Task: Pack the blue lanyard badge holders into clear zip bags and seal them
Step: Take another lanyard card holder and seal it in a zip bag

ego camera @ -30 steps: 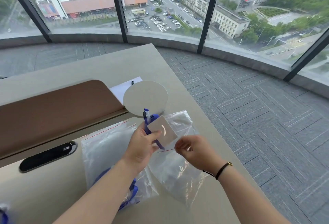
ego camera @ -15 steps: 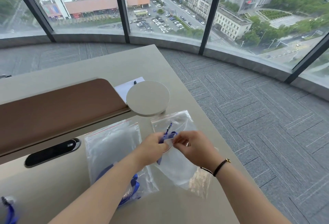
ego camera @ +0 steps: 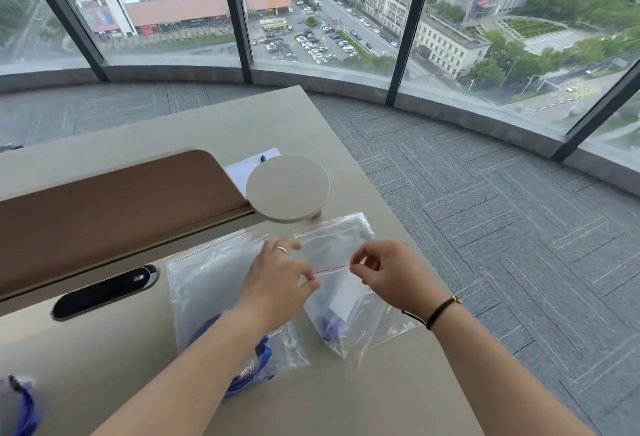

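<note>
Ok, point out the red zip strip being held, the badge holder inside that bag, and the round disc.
red zip strip (ego camera: 331, 269), head view, mid-strip between the hands.
badge holder (ego camera: 341, 300), head view, white card face.
round disc (ego camera: 287, 186), head view, top centre.

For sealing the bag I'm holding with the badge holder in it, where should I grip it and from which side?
Grip the zip bag at its red zip strip, one pinch at each end, coming in from the two sides. The left hand and right hand already pinch there. The strip runs level between them and the badge holder hangs low in the bag, so the mouth looks free to press shut.
</note>
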`<state>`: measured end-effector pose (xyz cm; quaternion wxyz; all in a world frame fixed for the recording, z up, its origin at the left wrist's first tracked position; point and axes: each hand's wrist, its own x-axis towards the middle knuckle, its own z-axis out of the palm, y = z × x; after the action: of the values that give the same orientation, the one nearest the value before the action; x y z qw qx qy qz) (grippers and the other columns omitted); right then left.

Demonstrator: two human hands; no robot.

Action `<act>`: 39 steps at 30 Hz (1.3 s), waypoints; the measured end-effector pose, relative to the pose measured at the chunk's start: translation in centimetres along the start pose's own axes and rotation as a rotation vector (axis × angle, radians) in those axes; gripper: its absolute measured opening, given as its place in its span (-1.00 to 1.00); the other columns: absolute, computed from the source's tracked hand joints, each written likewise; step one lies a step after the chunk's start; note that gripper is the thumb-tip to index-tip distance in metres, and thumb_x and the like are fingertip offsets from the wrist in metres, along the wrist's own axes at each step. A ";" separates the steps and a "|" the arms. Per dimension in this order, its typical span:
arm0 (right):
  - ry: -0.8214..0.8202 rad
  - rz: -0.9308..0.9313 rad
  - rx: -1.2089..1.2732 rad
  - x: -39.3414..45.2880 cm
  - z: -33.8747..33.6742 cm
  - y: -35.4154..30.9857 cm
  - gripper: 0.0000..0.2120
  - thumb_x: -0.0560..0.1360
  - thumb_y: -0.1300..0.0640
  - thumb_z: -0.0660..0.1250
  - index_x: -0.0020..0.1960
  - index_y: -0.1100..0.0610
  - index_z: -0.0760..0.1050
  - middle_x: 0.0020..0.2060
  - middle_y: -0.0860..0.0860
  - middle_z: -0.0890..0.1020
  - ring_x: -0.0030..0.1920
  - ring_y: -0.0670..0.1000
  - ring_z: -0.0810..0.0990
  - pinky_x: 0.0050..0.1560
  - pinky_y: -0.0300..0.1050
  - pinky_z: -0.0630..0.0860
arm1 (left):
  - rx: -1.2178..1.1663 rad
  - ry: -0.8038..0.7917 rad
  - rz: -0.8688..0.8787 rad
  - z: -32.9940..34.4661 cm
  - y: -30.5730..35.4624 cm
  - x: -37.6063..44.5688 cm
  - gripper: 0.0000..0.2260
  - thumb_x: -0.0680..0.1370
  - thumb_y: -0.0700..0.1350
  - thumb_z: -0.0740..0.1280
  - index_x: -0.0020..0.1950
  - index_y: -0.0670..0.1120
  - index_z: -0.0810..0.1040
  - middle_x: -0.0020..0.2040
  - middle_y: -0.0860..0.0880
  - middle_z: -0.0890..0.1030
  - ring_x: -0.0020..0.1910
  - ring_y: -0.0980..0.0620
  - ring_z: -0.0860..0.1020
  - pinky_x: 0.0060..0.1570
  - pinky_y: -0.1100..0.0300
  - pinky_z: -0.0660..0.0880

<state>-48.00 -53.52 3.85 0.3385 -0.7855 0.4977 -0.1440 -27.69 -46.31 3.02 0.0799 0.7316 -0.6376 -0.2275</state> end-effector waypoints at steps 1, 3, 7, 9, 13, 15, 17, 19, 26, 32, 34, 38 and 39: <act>0.002 0.002 -0.007 0.0 -0.2 -0.1 -0.94 0.44 0.07 0.44 -0.21 -0.04 0.61 -0.42 -0.12 0.60 -0.35 -0.14 0.57 -0.18 -0.06 0.58 | -0.088 0.037 -0.027 0.2 -0.2 -0.3 -0.85 0.55 0.12 0.39 -0.05 0.10 0.71 0.49 0.03 0.32 0.52 -0.03 0.14 0.46 0.09 0.18; 0.001 -0.008 -0.025 0.0 -0.5 -0.3 -0.90 0.42 0.04 0.48 -0.24 -0.06 0.59 -0.42 -0.13 0.55 -0.37 -0.16 0.49 -0.23 -0.10 0.51 | -0.306 0.068 -0.106 0.4 -0.6 -0.8 -0.89 0.53 0.07 0.44 -0.12 0.09 0.71 0.57 -0.02 0.25 0.56 -0.06 0.16 0.50 0.00 0.22; -0.039 -0.072 -0.275 0.2 -1.7 -0.9 -0.84 0.32 -0.09 0.54 -0.22 -0.14 0.57 0.15 -0.14 0.47 0.12 -0.09 0.43 0.11 -0.16 0.36 | -0.560 0.031 -0.068 -0.3 -0.7 -2.2 -0.97 0.52 -0.10 0.48 -0.10 -0.01 0.73 -0.01 0.04 0.73 0.02 0.17 0.66 0.17 0.17 0.55; -0.118 -0.098 -0.384 0.4 -2.5 -1.6 -0.83 0.29 -0.11 0.54 -0.22 -0.17 0.56 0.38 -0.16 0.36 0.37 -0.03 0.30 0.36 -0.05 0.22 | -0.620 0.005 -0.034 -0.8 -0.7 -2.9 -0.95 0.52 -0.16 0.49 -0.05 -0.04 0.74 -0.16 0.14 0.72 -0.13 0.28 0.67 0.02 0.38 0.52; -0.261 -0.052 -0.417 1.0 -4.0 -3.1 -0.85 0.31 -0.05 0.56 -0.23 -0.10 0.60 0.00 -0.14 0.67 0.10 -0.07 0.56 0.16 -0.11 0.45 | -0.746 0.033 -0.013 -2.1 -1.1 -4.0 -0.92 0.51 -0.16 0.50 -0.02 -0.05 0.74 -0.20 0.07 0.75 -0.15 0.18 0.70 -0.02 0.39 0.55; -0.306 -0.012 -0.300 1.0 -4.8 -3.7 -0.83 0.29 0.07 0.59 -0.30 -0.07 0.59 -0.27 -0.11 0.67 -0.18 -0.12 0.61 -0.06 -0.14 0.56 | -0.866 0.042 -0.008 -2.9 -1.4 -4.8 -0.86 0.51 -0.23 0.48 0.05 -0.08 0.69 -0.19 -0.05 0.75 -0.14 0.04 0.73 -0.02 0.32 0.58; -0.332 -0.003 -0.107 0.7 -5.5 -4.5 -0.78 0.27 0.19 0.62 -0.33 -0.02 0.60 -0.38 -0.10 0.66 -0.33 -0.16 0.59 -0.12 -0.15 0.57 | -0.969 0.061 -0.021 -3.7 -1.8 -5.7 -0.70 0.52 -0.29 0.46 0.20 -0.02 0.59 -0.18 -0.13 0.75 -0.16 -0.05 0.73 -0.09 0.33 0.58; -0.338 -0.023 0.133 0.4 -6.0 -5.5 -0.78 0.27 0.30 0.61 -0.29 0.08 0.61 -0.33 0.08 0.69 -0.32 -0.06 0.61 -0.09 -0.07 0.60 | -1.075 0.096 -0.069 -4.3 -2.5 -6.4 -0.58 0.52 -0.29 0.45 0.28 0.08 0.47 -0.17 -0.18 0.74 -0.18 -0.11 0.73 -0.20 0.33 0.57; -0.288 -0.096 0.572 -0.3 -4.1 -10.7 -0.87 0.31 0.39 0.53 -0.25 0.36 0.58 -0.39 0.13 0.63 -0.38 0.06 0.56 -0.30 -0.20 0.55 | -1.502 0.119 -0.152 -4.5 -5.3 -8.0 -0.30 0.12 0.16 0.70 0.15 -0.14 0.68 -0.01 -0.25 0.72 -0.07 -0.14 0.73 -0.11 0.18 0.66; -0.281 -0.076 0.658 -0.2 -2.8 -12.6 -0.75 0.25 0.30 0.55 -0.10 0.30 0.62 -0.33 0.20 0.68 -0.39 0.08 0.63 -0.27 -0.13 0.61 | -1.626 0.219 -0.131 -6.4 -6.9 -9.7 -0.49 0.06 0.06 0.73 -0.11 -0.16 0.74 -0.16 -0.23 0.73 -0.30 -0.09 0.71 -0.27 0.13 0.67; -0.279 -0.045 0.672 -0.2 -2.8 -12.9 -0.66 0.20 0.27 0.55 -0.05 0.30 0.60 -0.33 0.21 0.69 -0.39 0.06 0.66 -0.27 -0.16 0.61 | -1.570 0.222 -0.124 -7.9 -7.6 -10.5 -0.60 0.15 -0.03 0.68 -0.11 -0.17 0.74 -0.17 -0.24 0.72 -0.29 -0.09 0.71 -0.28 0.13 0.67; -0.280 -0.036 0.683 -0.2 -1.7 -14.1 -0.74 0.21 0.31 0.56 -0.13 0.27 0.60 -0.33 0.23 0.69 -0.38 0.07 0.68 -0.26 -0.15 0.63 | -1.139 0.180 -0.133 -11.3 -8.6 -11.4 -0.79 0.34 -0.18 0.57 -0.07 -0.19 0.70 -0.17 -0.20 0.74 -0.25 -0.10 0.70 -0.13 0.12 0.66; -0.286 -0.045 0.681 -0.2 -1.2 -14.6 -0.78 0.23 0.35 0.55 -0.15 0.28 0.60 -0.34 0.22 0.69 -0.38 0.07 0.68 -0.27 -0.15 0.63 | -0.992 0.149 -0.103 -12.1 -8.6 -11.4 -0.82 0.40 -0.18 0.56 -0.03 -0.16 0.71 -0.18 -0.14 0.75 -0.23 -0.08 0.70 -0.09 0.16 0.63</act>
<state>-38.78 -49.83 14.64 0.6434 -0.6507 0.3516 -0.1974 -15.68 -35.88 12.84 0.4519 0.6502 -0.4083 -0.4541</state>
